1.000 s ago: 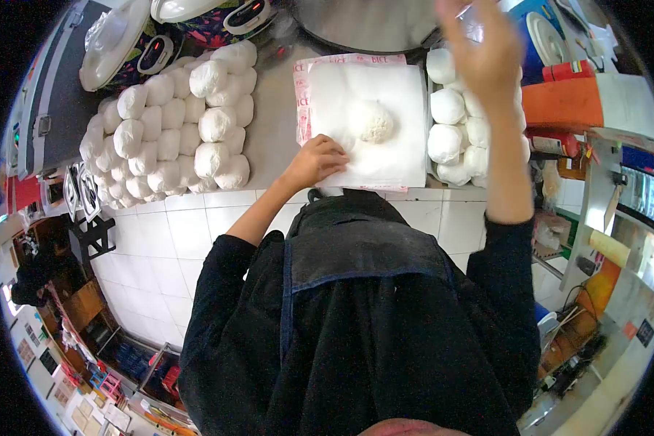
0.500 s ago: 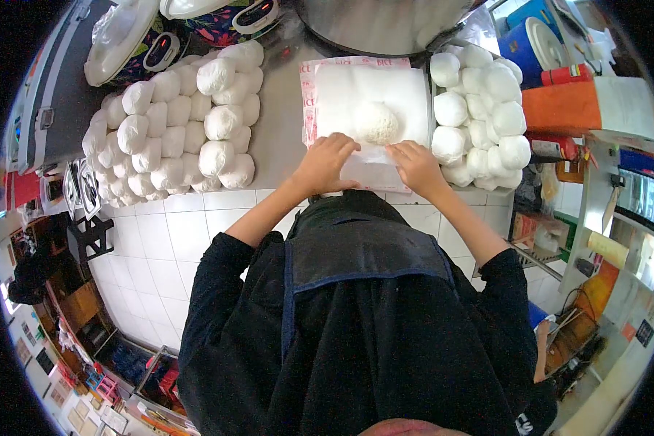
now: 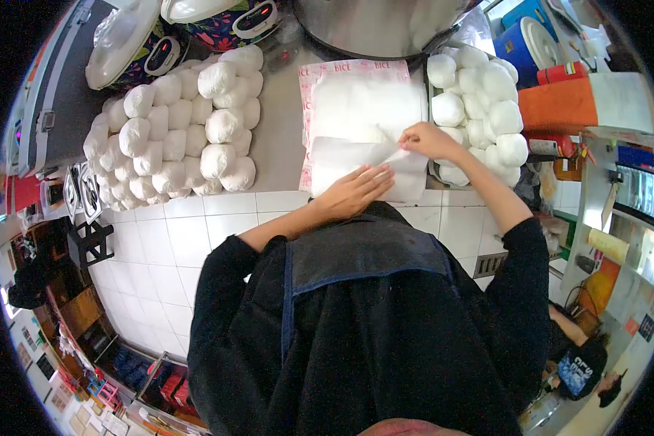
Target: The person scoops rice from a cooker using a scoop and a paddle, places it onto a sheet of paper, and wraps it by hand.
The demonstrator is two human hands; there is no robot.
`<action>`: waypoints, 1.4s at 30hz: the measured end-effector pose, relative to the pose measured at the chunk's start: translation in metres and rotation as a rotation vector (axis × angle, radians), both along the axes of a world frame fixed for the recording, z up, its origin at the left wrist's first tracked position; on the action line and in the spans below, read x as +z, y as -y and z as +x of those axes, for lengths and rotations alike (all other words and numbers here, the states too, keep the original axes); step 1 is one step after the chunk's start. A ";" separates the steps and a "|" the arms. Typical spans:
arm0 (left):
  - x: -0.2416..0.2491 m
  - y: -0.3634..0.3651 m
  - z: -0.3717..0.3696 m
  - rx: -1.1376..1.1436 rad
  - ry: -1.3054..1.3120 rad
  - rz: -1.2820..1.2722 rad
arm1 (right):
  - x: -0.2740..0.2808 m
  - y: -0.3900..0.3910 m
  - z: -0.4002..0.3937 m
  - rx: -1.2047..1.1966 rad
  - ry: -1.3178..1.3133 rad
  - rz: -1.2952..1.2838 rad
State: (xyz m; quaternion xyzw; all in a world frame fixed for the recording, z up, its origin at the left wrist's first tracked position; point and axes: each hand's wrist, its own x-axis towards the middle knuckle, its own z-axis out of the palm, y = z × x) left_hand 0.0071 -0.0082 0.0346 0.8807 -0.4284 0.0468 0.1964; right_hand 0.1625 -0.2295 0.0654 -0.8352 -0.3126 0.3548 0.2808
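Note:
My left hand (image 3: 357, 190) lies flat on the near part of the white paper (image 3: 334, 151), fingers stretched out. The fingers of my right hand (image 3: 427, 141) pinch the paper's right edge. Its near side is folded up over a white, rice-like mound (image 3: 374, 134), which shows only a little past the fold. Underneath is a stack of white sheets (image 3: 370, 94) on a larger sheet with pink print (image 3: 306, 102). Many round white wrapped bundles (image 3: 225, 125) are piled to the left, and more white bundles (image 3: 505, 116) fill the right side, close to my right hand.
A large metal pot (image 3: 378, 25) stands behind the paper stack. At the back left are two patterned cookers (image 3: 229, 25) with lit displays. A blue tub (image 3: 523, 54) and an orange-and-white box (image 3: 556, 105) stand at the right. Another person (image 3: 581, 367) is at the lower right.
The paper's near side has come up over the mound, which was in plain view before. My left hand has flattened onto the paper; my right has moved slightly right, pinching its edge.

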 end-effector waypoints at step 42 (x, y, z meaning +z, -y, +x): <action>-0.027 -0.052 0.042 0.398 -0.296 -0.453 | -0.042 0.007 -0.077 0.037 0.912 0.302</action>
